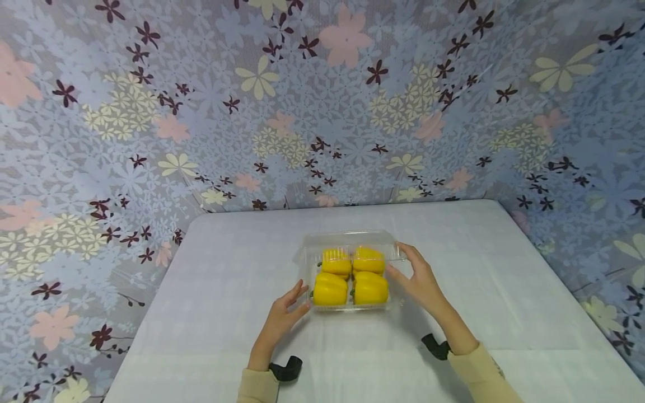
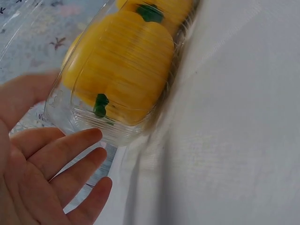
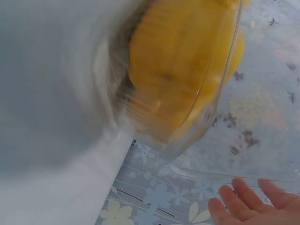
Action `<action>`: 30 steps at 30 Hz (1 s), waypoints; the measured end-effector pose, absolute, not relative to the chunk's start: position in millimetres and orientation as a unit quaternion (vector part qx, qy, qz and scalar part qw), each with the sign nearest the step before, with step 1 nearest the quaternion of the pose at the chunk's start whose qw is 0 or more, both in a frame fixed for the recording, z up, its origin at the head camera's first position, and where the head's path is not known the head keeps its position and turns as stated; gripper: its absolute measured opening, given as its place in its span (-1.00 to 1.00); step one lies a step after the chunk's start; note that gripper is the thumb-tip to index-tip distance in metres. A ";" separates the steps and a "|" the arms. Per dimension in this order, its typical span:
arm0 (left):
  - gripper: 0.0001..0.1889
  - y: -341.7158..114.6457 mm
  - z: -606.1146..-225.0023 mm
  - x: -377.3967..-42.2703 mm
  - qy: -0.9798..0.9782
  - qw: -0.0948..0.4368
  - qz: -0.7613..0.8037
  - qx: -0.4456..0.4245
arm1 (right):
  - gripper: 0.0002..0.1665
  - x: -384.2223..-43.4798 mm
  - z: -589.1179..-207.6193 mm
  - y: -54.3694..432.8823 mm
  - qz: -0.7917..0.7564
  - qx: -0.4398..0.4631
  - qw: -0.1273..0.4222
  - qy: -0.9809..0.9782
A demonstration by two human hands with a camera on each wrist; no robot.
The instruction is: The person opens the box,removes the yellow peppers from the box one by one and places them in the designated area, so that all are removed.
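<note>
Head view, sleeves: beige cuffs, the left sleeve and right sleeve, on the near side of the container.
Black wrist mounts: the left mount and right mount, both nearer than the container.
Left hand: beside the container's near left corner, fingers spread apart and clamped on nothing; whether a fingertip touches the plastic, I cannot tell.
Right hand: at the container's right side, thumb and fingers apart, reaching along the raised lid's right edge; contact there is unclear.
Clear plastic clamshell container: between the hands, to the right of and slightly beyond the left one, to the left of the right one. Its longer visible side seems to run left to right.
Yellow bell peppers: four inside the container, two by two; front left pepper, front right pepper, back left pepper, back right pepper. Visible stems point toward the container's left wall.
Clear lid: tilted up along the container's far side; the right hand is the nearer one to it.
Bench: white-covered, under and around the container.
Floral backdrop: beyond the container and the bench's far edge.
</note>
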State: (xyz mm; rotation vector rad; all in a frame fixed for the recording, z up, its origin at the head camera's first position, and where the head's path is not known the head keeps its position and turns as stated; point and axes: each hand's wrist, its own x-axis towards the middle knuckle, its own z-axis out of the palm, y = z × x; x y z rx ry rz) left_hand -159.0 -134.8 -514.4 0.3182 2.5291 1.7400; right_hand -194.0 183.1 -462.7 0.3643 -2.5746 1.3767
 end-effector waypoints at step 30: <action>-0.29 -132.5 -500.5 -155.1 0.826 0.056 0.554 0.090 | 0.05 -285.6 -450.0 185.1 0.471 0.162 0.087 -0.863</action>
